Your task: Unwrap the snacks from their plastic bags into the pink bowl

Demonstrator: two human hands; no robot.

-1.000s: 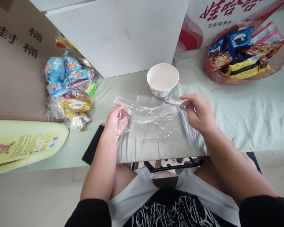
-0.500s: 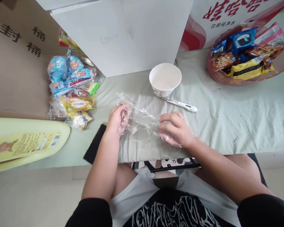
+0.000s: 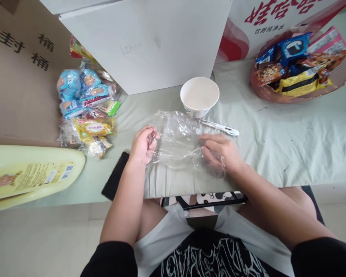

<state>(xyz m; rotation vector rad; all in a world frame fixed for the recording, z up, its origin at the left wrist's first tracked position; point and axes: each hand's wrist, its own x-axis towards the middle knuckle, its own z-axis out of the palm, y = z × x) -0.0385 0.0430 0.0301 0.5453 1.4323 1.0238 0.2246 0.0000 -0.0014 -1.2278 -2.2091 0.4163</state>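
Note:
A thin clear plastic bag [image 3: 178, 148] is spread between my two hands over the cloth. My left hand [image 3: 145, 144] is closed, its fingertips pinching the bag's left side. At the right side is my right hand [image 3: 220, 152], somewhat blurred, with fingers stretched leftward and apart. Film lies about those fingers and shows below them; whether they are inside the bag I cannot tell. Just beyond the bag stands a white paper bowl [image 3: 200, 94]. Beside its base lies a white utility knife [image 3: 220, 127], near my right fingertips.
Wrapped snacks [image 3: 88, 104] are heaped at left beside a brown carton [image 3: 20, 88]. A dark phone [image 3: 115, 175] lies by my left forearm, a yellow container [image 3: 40, 173] further left. White boxes [image 3: 150, 46] stand behind. A pinkish basket [image 3: 300, 96] at right holds packets.
My right hand has shifted slightly right, its fingers now pointing more to the left. The bag has spread wider and rises nearer the bowl. My left hand keeps its grip in about the same place.

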